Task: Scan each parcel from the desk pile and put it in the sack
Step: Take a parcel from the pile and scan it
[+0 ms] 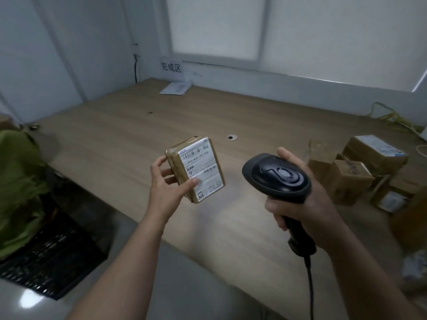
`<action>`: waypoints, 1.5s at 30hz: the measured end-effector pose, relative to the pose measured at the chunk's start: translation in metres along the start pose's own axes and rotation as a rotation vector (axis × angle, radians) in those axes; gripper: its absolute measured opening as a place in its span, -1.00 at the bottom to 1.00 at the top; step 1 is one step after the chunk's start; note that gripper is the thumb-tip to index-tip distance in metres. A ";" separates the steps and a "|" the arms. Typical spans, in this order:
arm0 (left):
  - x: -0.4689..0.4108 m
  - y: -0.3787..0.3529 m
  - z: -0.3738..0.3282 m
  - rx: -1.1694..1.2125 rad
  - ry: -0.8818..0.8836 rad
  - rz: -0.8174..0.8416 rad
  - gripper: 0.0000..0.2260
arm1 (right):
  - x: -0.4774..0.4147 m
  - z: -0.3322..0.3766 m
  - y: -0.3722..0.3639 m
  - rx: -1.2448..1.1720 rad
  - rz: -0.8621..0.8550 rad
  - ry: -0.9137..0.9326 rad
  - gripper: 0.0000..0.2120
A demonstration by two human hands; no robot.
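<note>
Now: a small brown parcel (196, 169) is held above the tabletop (115, 135), just nearer than the cable hole (232, 137) and a little left of it. Its long axis is run near-to-far, with the far end leaned slightly left. The labelled face is turned up and rightward, barcode end farthest.

It is pinched by the left hand (166, 183), thumb pressed on the label, fingers (167, 173) curled round the left long edge.

Nearer than the hole and to its right, the scanner (277, 176) is gripped by the right hand (307, 202), fingers wrapped round the handle. Its nose is pointed left toward the parcel, apart from it. A cord (310, 292) is hung from the handle.

A pile of parcels (360, 172) is stacked well right of the hole, by the tabletop's right edge. The green sack (18, 181) is seen far left of the hole, past the left edge. A broad stretch of wood is seen between hole and that edge.
</note>
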State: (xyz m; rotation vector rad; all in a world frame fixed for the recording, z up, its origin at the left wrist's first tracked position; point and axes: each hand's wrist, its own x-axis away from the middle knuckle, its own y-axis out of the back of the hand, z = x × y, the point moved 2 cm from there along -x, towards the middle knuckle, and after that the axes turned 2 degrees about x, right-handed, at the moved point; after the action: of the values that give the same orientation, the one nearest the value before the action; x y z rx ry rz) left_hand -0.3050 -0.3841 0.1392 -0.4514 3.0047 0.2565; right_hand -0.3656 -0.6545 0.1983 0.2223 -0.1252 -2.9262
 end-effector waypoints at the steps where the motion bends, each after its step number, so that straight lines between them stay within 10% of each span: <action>1: -0.001 0.023 0.005 0.003 -0.001 -0.020 -0.27 | -0.004 0.002 -0.021 -0.006 0.021 0.005 -0.09; 15: 0.022 0.308 0.064 -0.062 0.069 -0.334 -0.21 | -0.066 0.017 -0.292 -0.036 0.355 0.034 -0.07; 45: -0.132 0.600 0.111 -0.181 0.108 -0.897 -0.20 | -0.302 0.013 -0.647 -0.275 0.847 0.090 -0.07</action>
State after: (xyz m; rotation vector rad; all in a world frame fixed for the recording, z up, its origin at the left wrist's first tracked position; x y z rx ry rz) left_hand -0.3515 0.2388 0.1362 -1.7657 2.5314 0.4154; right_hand -0.2020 0.0411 0.1888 0.1928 0.1617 -2.0573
